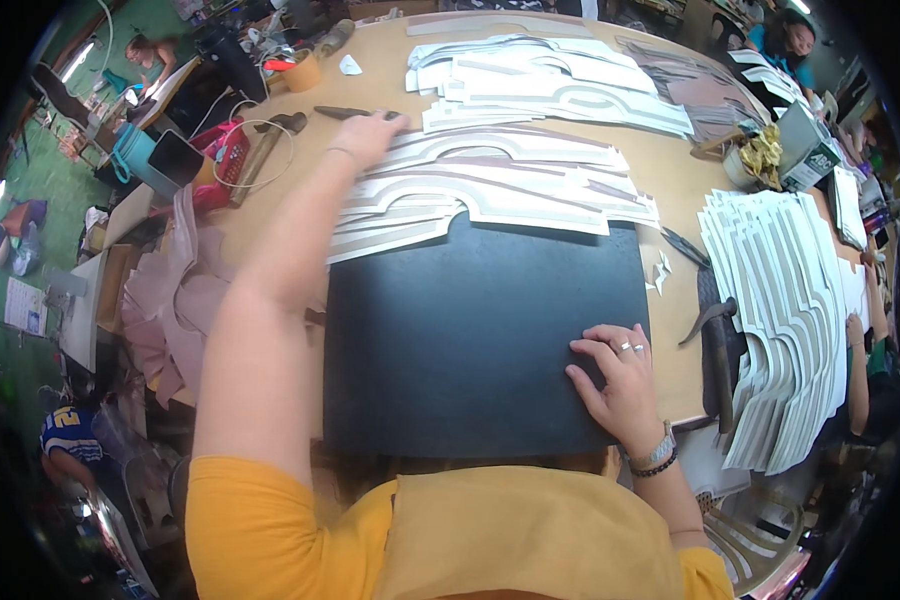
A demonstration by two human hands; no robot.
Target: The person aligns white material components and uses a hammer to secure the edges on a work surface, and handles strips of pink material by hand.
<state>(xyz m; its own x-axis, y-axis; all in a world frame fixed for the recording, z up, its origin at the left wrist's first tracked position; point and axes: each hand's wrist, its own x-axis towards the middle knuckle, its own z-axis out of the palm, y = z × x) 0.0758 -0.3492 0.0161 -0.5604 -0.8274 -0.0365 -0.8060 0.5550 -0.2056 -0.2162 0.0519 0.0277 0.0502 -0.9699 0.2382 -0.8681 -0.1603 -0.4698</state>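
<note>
My left arm stretches far forward over the table. My left hand [370, 138] is at the upper left corner of a pile of white-edged cut pieces [540, 195], its bent fingers over one end of a dark pointed tool [338, 112]. The tool's tip points left; the fingers partly hide the rest. On the lower right of a black mat [470, 340] rests my right hand [620, 385], holding nothing, its fingers loosely curved and apart. The curved pieces, white with grey-brown bands, overlap the mat's far edge.
More white pieces [540, 80] lie at the back; a long fanned stack [780, 320] is at right. A hammer [718, 340] and pliers [685, 247] lie beside the mat. Another hammer [265, 155] is at left, near pink material [175, 300]. Co-workers [785, 50] sit around.
</note>
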